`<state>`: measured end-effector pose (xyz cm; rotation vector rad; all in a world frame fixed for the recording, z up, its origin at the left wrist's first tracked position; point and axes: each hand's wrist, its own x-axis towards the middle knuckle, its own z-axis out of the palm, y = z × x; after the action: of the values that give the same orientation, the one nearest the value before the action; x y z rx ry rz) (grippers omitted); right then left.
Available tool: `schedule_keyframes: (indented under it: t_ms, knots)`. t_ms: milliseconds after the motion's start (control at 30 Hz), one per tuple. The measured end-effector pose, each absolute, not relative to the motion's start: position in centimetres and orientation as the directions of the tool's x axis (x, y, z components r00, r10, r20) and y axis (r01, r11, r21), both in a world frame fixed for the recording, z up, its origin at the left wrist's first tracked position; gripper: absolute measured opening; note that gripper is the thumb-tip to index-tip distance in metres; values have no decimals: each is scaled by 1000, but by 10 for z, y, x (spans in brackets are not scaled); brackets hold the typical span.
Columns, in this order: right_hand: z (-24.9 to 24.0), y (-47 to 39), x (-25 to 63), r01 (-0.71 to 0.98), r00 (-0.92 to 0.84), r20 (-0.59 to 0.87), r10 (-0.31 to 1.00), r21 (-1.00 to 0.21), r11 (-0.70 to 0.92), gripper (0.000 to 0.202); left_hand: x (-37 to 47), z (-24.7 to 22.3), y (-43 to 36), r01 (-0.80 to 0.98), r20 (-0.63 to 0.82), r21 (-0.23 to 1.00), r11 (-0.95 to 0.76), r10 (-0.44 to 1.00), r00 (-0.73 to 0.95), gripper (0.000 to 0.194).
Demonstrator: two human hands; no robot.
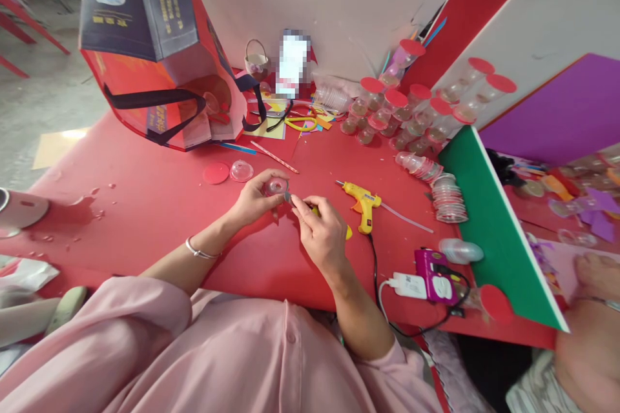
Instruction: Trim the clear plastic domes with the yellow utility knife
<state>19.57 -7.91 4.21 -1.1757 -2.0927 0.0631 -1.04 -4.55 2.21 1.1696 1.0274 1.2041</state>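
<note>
Between both hands (256, 199) (323, 229), clear cup (276, 186)

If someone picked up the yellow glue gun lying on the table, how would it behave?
The glue gun probably won't roll, since it lies on its side with its handle jutting out. Its black cord may drag along, as it trails from the handle's end. The thin glue stick poking from the back could snag.

Colourless cup (276, 186), yellow glue gun (364, 202)
</note>
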Motion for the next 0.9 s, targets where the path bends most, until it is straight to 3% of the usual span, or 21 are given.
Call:
schedule_keyframes:
  t_ms: [300,500,733,900]
  knots:
    - [39,-78,198,754,-329,556,763,-332,567,41,-12,25,-45,-257,61,966,7,965,255,73]
    - [42,-78,197,734,-322,569,756,-354,579,36,-11,23,-43,-282,135,957,-64,962,238,61]
    - [43,-79,197,739,-344,541,768,-348,577,37,-12,15,-40,-270,197,954,-128,949,246,80]
    - [43,-78,196,738,-334,559,759,-345,580,35,-10,12,-41,-262,176,958,-115,958,226,67]
